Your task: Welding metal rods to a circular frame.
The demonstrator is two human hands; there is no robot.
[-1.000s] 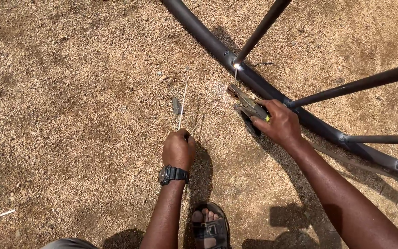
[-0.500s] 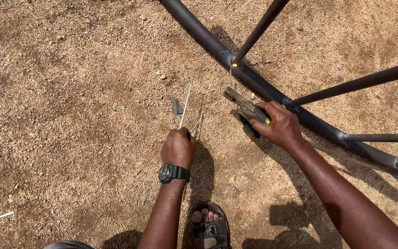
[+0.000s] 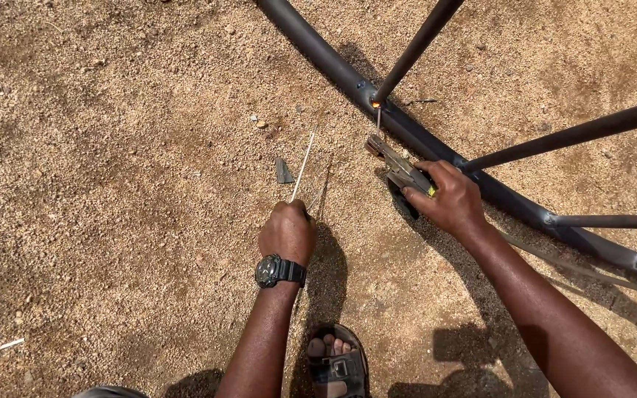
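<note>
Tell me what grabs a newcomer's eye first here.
The small orange glow at the joint of the curved dark metal pipe, upper centre, where the right hand points a clamp-style electrode holder. Next, the left hand, centre, gripping a thin pale welding rod over the sandy gravel ground.

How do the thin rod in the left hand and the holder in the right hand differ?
The thin rod is pale, slim and bare, gripped by the left hand, its tip over gravel. The electrode holder is dark and chunky, in the right hand, its short electrode touching the curved pipe.
</note>
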